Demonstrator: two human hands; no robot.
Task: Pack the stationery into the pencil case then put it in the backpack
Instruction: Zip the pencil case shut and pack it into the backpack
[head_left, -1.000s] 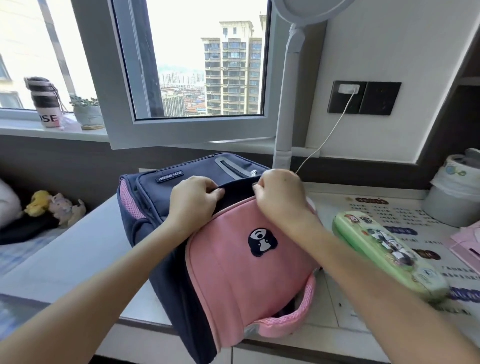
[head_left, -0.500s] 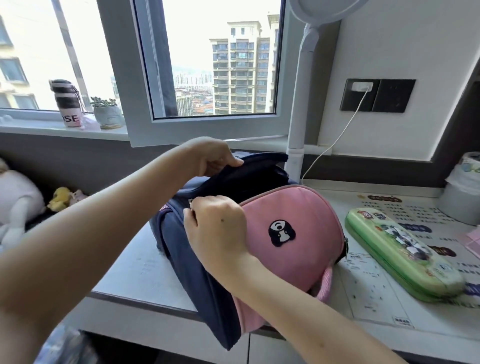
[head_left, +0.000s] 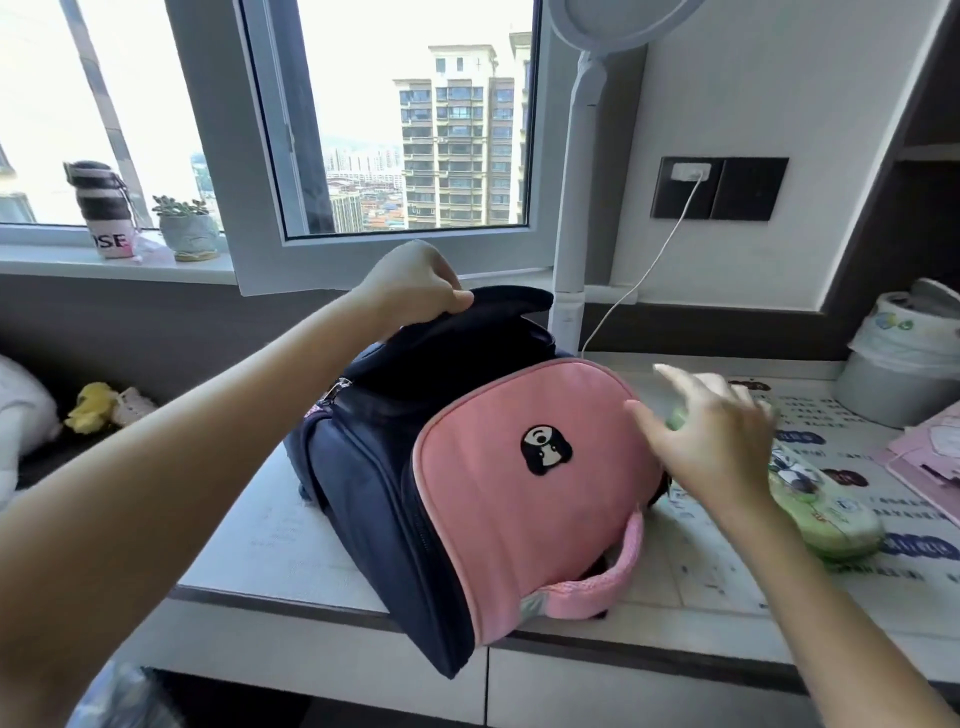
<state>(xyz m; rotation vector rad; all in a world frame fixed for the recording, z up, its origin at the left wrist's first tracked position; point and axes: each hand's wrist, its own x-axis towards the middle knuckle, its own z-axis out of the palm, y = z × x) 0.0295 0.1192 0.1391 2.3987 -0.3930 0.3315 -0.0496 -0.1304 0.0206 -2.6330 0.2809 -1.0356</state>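
Left hand grips backpack top edge, lifting it. Right hand spread, empty, above case. Case looks rigid, light, smooth; best gripped across its middle.

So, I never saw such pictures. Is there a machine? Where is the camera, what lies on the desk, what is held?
No machine: these are a person's two bare hands. The camera sits on the person's head, looking forward and down. On the desk stand a navy and pink backpack and, right of it, a green pencil case. The left hand holds the backpack's dark flap up. The right hand, open and blurred, is over the pencil case, holding nothing.
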